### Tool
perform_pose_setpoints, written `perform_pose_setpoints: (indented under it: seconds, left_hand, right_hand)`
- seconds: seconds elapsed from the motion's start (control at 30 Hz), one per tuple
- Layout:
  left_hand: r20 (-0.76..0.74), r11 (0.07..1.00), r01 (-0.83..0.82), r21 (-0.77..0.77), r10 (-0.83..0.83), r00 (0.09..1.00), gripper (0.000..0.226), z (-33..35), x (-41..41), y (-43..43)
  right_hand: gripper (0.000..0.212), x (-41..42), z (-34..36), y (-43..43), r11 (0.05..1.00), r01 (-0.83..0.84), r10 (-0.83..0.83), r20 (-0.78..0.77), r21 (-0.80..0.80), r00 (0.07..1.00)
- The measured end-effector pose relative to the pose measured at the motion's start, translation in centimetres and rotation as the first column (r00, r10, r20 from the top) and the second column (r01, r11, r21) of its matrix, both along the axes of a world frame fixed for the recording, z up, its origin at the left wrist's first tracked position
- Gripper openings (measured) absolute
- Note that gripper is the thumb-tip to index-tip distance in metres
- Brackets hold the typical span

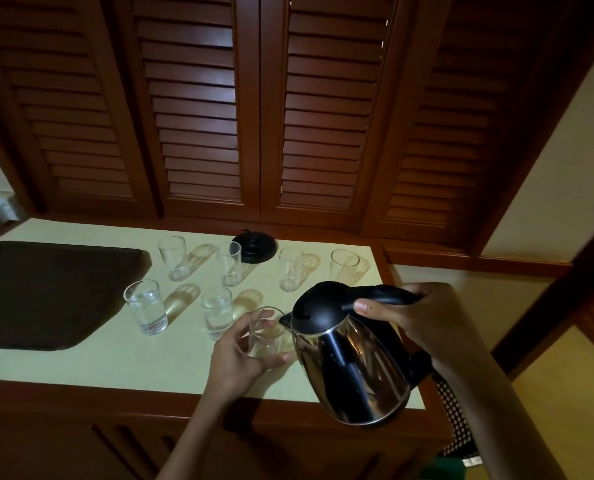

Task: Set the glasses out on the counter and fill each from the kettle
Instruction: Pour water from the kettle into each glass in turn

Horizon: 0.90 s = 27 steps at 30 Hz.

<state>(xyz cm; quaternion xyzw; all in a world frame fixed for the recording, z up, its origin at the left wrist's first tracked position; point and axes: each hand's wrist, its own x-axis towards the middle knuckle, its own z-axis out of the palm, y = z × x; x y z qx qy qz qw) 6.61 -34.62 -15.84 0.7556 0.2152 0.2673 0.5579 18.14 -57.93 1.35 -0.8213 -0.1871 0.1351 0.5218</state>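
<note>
Slatted wooden doors point(260, 116) of glossy reddish-brown timber fill the wall behind. Below them runs the bench point(115, 362), a smooth pale cream top with a brown wooden edge. On its left lies a dark tray point(46, 292), flat, matt and rectangular with rounded corners.

Above the bench's front right corner is the kettle point(351, 368), a rounded body of mirror-bright steel with a black plastic lid and an arched handle. It is tipped leftward so its short spout sits at the rim of the held glass point(266, 337). The right hand point(409, 317) grips the handle, fingers point(427, 292) curled over it and thumb pressed along its side. The left hand point(236, 358) wraps the held glass, a plain clear tumbler, with fingers point(259, 316) bent round its far wall and thumb at the near side. Whether water is running I cannot tell.

The kettle base point(255, 247), a round black disc, sits at the back of the bench. A full glass point(146, 308) stands beside the tray and a second full glass point(216, 311) just left of the held one, both holding clear water. Four empty glasses point(290, 268), straight-sided and thick-bottomed, stand apart in a row behind.
</note>
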Motion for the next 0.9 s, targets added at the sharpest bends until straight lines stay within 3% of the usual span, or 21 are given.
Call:
perform_pose_setpoints:
  seconds: [0.33, 0.6, 0.9]
  left_hand:
    - [-0.019, 0.999, -0.011, 0.040, 0.012, 1.000, 0.074, 0.26, -0.70, -0.34]
    - [-0.066, 0.995, -0.025, 0.092, 0.032, 0.997, 0.082, 0.03, -0.65, -0.11]
    - [-0.050, 0.995, -0.049, 0.084, 0.054, 0.997, 0.079, -0.38, -0.54, 0.04]
  right_hand:
    - [0.060, 0.40, -0.18, 0.37, 0.995, -0.054, 0.060, 0.060, -0.087, 0.996]
    - [0.094, 0.52, 0.54, 0.56, 0.981, -0.133, 0.152, 0.137, -0.139, 0.979]
    - [0.090, 0.73, 0.71, 0.62, 0.976, -0.140, 0.168, 0.172, -0.165, 0.971]
